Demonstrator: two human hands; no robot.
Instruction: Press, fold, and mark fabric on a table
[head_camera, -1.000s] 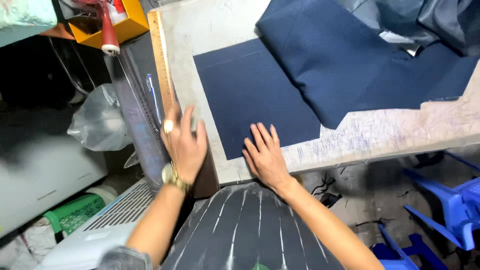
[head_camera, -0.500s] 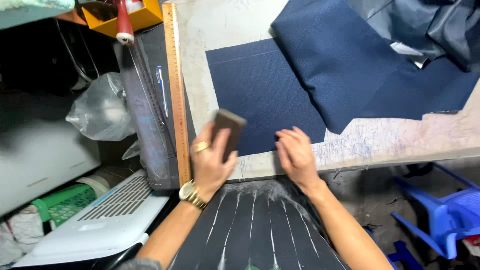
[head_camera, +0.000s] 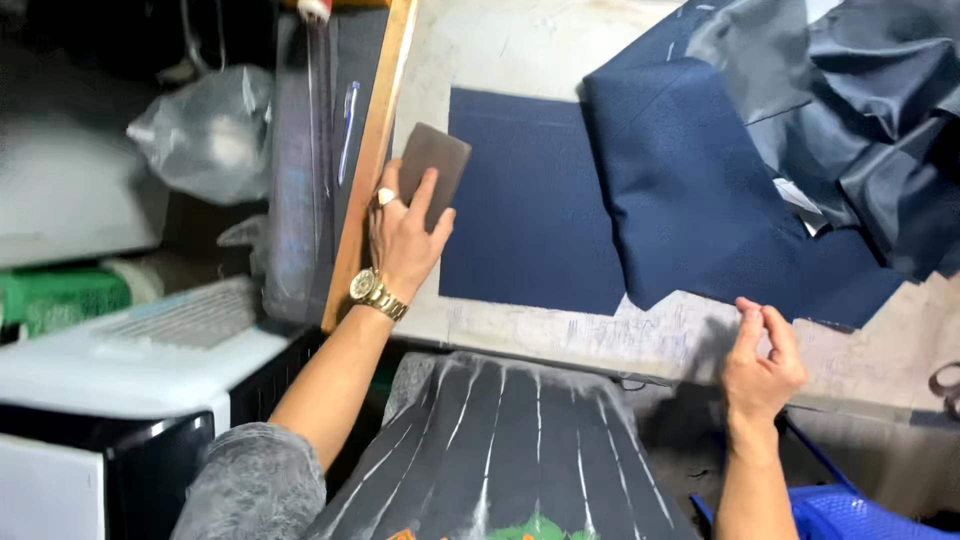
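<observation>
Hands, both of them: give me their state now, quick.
Left hand: closed on a brown block.
Right hand: fingertips pinched; whether it holds anything cannot be told.

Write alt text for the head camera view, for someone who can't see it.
A person's left hand holds a flat brown rectangular block over the edge of a dark navy fabric panel on a worn pale worktable. The right hand pinches at the table's near edge, beside a long wooden ruler.

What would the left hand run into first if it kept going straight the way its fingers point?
Probably bare table. The left hand holds a dark flat block pointing up-right, beside the wooden ruler and along the navy cloth panel's edge. Depth is unclear.
</observation>
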